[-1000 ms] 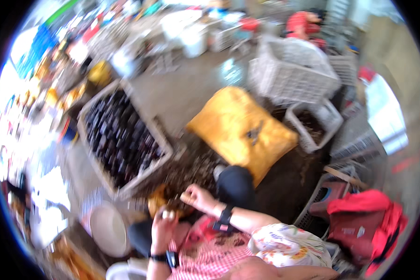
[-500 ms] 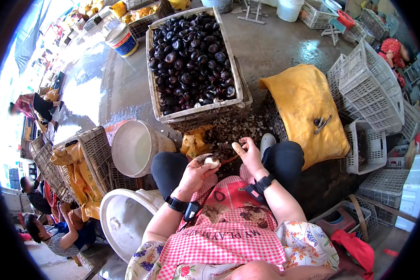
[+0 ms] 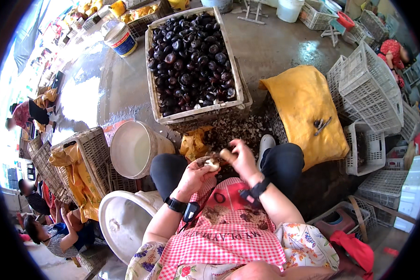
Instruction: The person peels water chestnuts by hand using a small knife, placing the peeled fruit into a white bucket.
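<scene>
In front of my lap my left hand (image 3: pixel 193 176) is closed round a water chestnut (image 3: pixel 212 164) whose white flesh shows, with some dark skin beside it. Close on its right is my right hand (image 3: pixel 243 161), its fingers curled and smeared by motion. A tan, rounded end pokes out from it toward the water chestnut; whether this is a covered thumb or a held tool's handle I cannot make out. Ahead of both hands stands a pale crate (image 3: pixel 159 112) heaped with dark, unpeeled water chestnuts (image 3: pixel 191 60).
Peel scraps (image 3: pixel 247 128) litter the floor below the crate. A white bucket (image 3: pixel 126 149) and a large pale tub (image 3: pixel 108 219) stand at my left. At my right, a yellow sack (image 3: pixel 303 102) bears a small knife-like tool (image 3: pixel 323 126). Stacked crates (image 3: pixel 371 88) stand beyond; other people sit far left.
My right hand has moved left, closer to the water chestnut in my left hand. My left hand has barely shifted. At the far left a person has changed posture.
</scene>
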Action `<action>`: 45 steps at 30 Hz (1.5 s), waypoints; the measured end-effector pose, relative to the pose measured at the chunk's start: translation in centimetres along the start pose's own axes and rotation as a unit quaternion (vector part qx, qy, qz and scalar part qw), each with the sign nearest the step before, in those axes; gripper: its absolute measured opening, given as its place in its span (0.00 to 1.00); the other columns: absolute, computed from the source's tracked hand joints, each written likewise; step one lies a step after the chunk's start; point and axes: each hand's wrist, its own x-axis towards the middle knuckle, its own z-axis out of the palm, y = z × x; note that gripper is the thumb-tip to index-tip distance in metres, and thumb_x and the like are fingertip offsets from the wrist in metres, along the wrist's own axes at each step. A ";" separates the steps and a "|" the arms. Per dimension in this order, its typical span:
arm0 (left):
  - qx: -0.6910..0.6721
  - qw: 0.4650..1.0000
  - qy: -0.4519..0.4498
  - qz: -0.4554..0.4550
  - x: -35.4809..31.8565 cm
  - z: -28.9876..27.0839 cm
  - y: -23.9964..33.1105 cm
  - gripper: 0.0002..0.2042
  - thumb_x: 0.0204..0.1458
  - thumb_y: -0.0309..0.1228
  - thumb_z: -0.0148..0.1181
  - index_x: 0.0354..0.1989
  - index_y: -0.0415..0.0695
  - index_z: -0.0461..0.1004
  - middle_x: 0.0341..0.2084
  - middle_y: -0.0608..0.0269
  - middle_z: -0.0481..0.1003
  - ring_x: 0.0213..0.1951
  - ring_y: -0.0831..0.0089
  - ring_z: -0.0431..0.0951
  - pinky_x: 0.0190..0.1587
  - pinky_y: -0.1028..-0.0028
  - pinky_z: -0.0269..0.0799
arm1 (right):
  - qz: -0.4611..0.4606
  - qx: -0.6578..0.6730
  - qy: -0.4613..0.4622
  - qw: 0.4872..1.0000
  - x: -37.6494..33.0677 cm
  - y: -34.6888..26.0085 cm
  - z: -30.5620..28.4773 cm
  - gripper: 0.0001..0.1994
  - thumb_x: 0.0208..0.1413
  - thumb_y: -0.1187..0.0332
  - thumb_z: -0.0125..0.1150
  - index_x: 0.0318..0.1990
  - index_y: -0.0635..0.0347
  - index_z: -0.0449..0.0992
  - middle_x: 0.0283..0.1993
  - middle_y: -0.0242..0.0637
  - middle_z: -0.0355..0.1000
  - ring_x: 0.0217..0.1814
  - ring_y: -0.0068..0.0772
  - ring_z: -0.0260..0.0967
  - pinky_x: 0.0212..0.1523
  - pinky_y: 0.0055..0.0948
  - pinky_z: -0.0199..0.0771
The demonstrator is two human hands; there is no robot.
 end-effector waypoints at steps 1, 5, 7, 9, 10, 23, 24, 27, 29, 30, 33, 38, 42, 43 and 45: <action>0.009 1.000 -0.001 0.008 -0.3 0.5 0.0 0.14 0.60 0.19 0.52 0.55 0.34 0.67 0.44 0.51 0.77 0.47 0.61 0.80 0.51 0.67 0.79 | 0.080 -0.026 0.004 0.996 0.4 2.3 -0.1 0.30 0.52 0.42 0.65 0.47 0.62 0.71 0.30 0.42 0.72 0.31 0.38 0.72 0.32 0.32 0.72; 0.047 0.999 0.013 0.010 0.4 -0.2 0.0 0.14 0.60 0.20 0.52 0.55 0.34 0.68 0.44 0.52 0.77 0.46 0.60 0.80 0.51 0.68 0.79 | 0.055 0.119 -0.108 0.985 -0.5 -1.1 -0.8 0.29 0.53 0.43 0.65 0.48 0.59 0.71 0.34 0.41 0.74 0.33 0.36 0.73 0.34 0.31 0.73; 0.040 0.999 -0.004 0.008 0.5 -0.6 0.4 0.14 0.60 0.20 0.52 0.55 0.33 0.68 0.43 0.52 0.77 0.46 0.61 0.80 0.51 0.68 0.79 | -0.010 0.066 -0.089 0.994 -0.3 -2.1 -0.6 0.29 0.52 0.42 0.65 0.48 0.60 0.71 0.36 0.41 0.75 0.34 0.35 0.73 0.35 0.30 0.73; 0.041 0.999 0.002 0.000 -0.2 0.6 0.6 0.14 0.60 0.20 0.52 0.54 0.33 0.69 0.43 0.52 0.77 0.45 0.61 0.80 0.51 0.69 0.79 | 0.115 -0.005 -0.040 0.993 0.7 1.5 -0.2 0.31 0.51 0.41 0.65 0.48 0.60 0.71 0.32 0.41 0.74 0.31 0.37 0.73 0.31 0.32 0.72; 0.045 0.999 -0.001 -0.003 -0.3 0.7 0.6 0.14 0.60 0.20 0.52 0.54 0.33 0.69 0.43 0.52 0.77 0.45 0.61 0.80 0.51 0.69 0.79 | 0.153 -0.030 -0.035 0.987 0.7 4.4 0.0 0.31 0.51 0.42 0.66 0.49 0.61 0.70 0.27 0.39 0.73 0.27 0.35 0.71 0.29 0.30 0.71; 0.028 0.999 -0.025 0.003 0.1 -0.4 0.5 0.15 0.60 0.19 0.51 0.56 0.31 0.66 0.46 0.49 0.76 0.47 0.59 0.79 0.53 0.66 0.78 | 0.044 0.165 -0.150 0.974 -1.6 -1.3 0.1 0.29 0.56 0.47 0.65 0.51 0.64 0.69 0.29 0.37 0.71 0.30 0.30 0.70 0.33 0.27 0.70; 0.028 0.999 -0.029 0.000 -0.1 -0.5 0.5 0.15 0.60 0.19 0.51 0.56 0.31 0.66 0.46 0.49 0.76 0.47 0.59 0.79 0.53 0.66 0.78 | 0.041 0.171 -0.117 0.977 -1.7 -0.8 0.8 0.31 0.55 0.43 0.63 0.52 0.64 0.69 0.29 0.37 0.70 0.30 0.30 0.70 0.34 0.28 0.71; 0.042 0.999 -0.002 -0.013 -0.3 0.2 1.2 0.16 0.60 0.19 0.52 0.56 0.31 0.66 0.46 0.51 0.75 0.48 0.58 0.79 0.55 0.65 0.76 | 0.231 0.043 -0.068 0.970 -0.1 3.4 0.1 0.26 0.56 0.48 0.65 0.48 0.62 0.71 0.29 0.38 0.71 0.30 0.33 0.71 0.34 0.29 0.71; 0.042 0.999 -0.002 -0.006 0.0 0.7 1.6 0.16 0.60 0.19 0.52 0.56 0.32 0.65 0.47 0.51 0.75 0.49 0.58 0.78 0.55 0.65 0.76 | 0.172 0.125 -0.062 0.975 -0.6 1.9 0.0 0.25 0.56 0.48 0.65 0.48 0.62 0.71 0.29 0.38 0.72 0.30 0.33 0.71 0.33 0.29 0.71; 0.038 0.999 -0.002 -0.001 0.2 1.1 1.3 0.17 0.59 0.19 0.53 0.57 0.32 0.65 0.48 0.51 0.74 0.50 0.58 0.78 0.56 0.65 0.75 | 0.114 0.201 -0.058 0.971 -1.2 0.6 -0.3 0.24 0.57 0.49 0.64 0.47 0.62 0.71 0.29 0.39 0.72 0.30 0.33 0.71 0.33 0.29 0.71; 0.058 0.998 -0.026 -0.011 0.2 0.2 0.2 0.16 0.56 0.16 0.48 0.54 0.32 0.64 0.50 0.49 0.72 0.53 0.56 0.76 0.57 0.63 0.74 | -0.030 0.173 -0.055 0.983 -1.2 0.6 0.8 0.24 0.57 0.48 0.64 0.46 0.62 0.72 0.30 0.39 0.74 0.33 0.31 0.73 0.36 0.28 0.73; 0.010 0.999 0.039 0.022 -0.6 1.0 0.5 0.16 0.55 0.17 0.53 0.53 0.39 0.69 0.41 0.54 0.77 0.43 0.59 0.80 0.46 0.67 0.80 | 0.167 0.216 -0.042 0.961 -1.3 6.1 2.1 0.23 0.59 0.48 0.62 0.47 0.61 0.71 0.26 0.29 0.70 0.29 0.20 0.65 0.33 0.26 0.68; -0.036 0.999 -0.017 0.005 0.2 0.6 -0.3 0.13 0.55 0.17 0.54 0.50 0.37 0.71 0.39 0.55 0.79 0.42 0.61 0.81 0.45 0.68 0.81 | 0.069 0.220 -0.158 0.960 -1.9 -1.2 -1.1 0.28 0.59 0.43 0.59 0.52 0.59 0.68 0.28 0.30 0.69 0.31 0.22 0.66 0.34 0.24 0.66; 0.010 1.000 -0.007 -0.008 -0.1 1.5 -0.1 0.11 0.56 0.18 0.54 0.48 0.35 0.71 0.38 0.54 0.79 0.40 0.60 0.82 0.44 0.69 0.82 | 0.068 0.206 -0.130 0.968 -1.8 -1.1 -1.0 0.28 0.59 0.42 0.59 0.51 0.59 0.69 0.29 0.31 0.70 0.32 0.23 0.67 0.34 0.25 0.67; -0.002 0.999 -0.033 -0.001 0.2 0.7 -0.7 0.10 0.57 0.20 0.55 0.47 0.35 0.71 0.38 0.53 0.79 0.40 0.59 0.82 0.43 0.68 0.82 | 0.139 0.188 -0.078 0.969 -1.5 1.6 -0.8 0.28 0.59 0.42 0.58 0.50 0.60 0.71 0.30 0.33 0.72 0.33 0.23 0.68 0.35 0.26 0.68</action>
